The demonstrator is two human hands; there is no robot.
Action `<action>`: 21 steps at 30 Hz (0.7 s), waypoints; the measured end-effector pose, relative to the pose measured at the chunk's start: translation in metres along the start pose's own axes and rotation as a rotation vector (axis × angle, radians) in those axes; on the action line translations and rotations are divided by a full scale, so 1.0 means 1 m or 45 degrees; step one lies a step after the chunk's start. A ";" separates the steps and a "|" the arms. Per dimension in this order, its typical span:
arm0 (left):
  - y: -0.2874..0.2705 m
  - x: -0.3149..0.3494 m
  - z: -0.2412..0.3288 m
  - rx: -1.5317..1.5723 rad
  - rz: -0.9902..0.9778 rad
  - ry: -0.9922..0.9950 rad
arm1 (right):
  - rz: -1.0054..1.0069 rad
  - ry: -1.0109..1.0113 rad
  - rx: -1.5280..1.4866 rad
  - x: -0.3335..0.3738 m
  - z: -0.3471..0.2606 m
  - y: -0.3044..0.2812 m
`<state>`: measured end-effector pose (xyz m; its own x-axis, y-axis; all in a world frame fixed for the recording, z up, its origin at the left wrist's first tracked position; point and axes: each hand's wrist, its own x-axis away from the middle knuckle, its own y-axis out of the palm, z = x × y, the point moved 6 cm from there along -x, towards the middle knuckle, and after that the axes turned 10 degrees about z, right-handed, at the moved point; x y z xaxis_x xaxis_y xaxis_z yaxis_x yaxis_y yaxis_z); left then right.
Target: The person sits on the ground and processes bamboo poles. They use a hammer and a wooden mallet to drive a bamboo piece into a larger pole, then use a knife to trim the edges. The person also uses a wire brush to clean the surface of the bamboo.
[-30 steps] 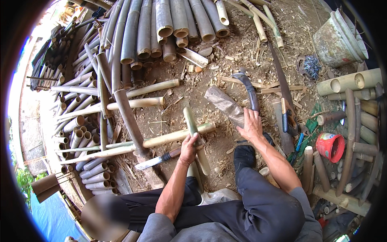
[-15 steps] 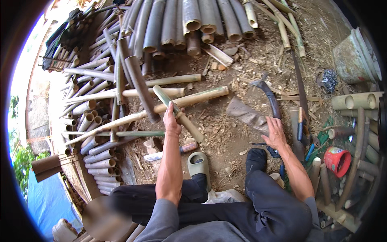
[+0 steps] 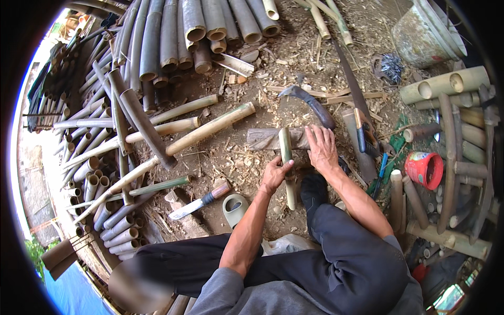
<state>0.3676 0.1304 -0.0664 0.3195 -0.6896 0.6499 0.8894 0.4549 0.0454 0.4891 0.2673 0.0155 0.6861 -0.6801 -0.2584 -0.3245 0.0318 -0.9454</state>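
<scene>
Bamboo piece [image 3: 285, 144] gripped in left hand [image 3: 273, 175]; right hand [image 3: 322, 149] over wooden block [image 3: 264, 139], grip unclear

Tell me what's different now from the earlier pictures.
The left hand has carried the short bamboo piece rightward, from across the long bamboo pole to across the wooden block. The block, slanted before, has been turned to lie nearly level across the view. Nothing was let go: the left hand keeps its hold, and the right hand stays at the block's right end. The knife and handsaw lie as before.
</scene>
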 end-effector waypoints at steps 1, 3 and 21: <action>0.004 -0.001 -0.005 -0.076 -0.018 -0.006 | 0.013 0.095 -0.032 0.011 0.005 -0.005; 0.006 -0.002 -0.004 -0.235 0.010 0.068 | 0.062 0.267 -0.104 0.036 0.015 -0.020; 0.009 -0.010 0.002 -0.406 0.306 0.286 | 0.160 0.870 -0.046 0.149 0.095 -0.107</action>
<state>0.3713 0.1426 -0.0710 0.5605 -0.7071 0.4311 0.8265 0.4446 -0.3453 0.6881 0.2319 0.0589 0.0820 -0.9818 -0.1711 -0.4038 0.1242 -0.9064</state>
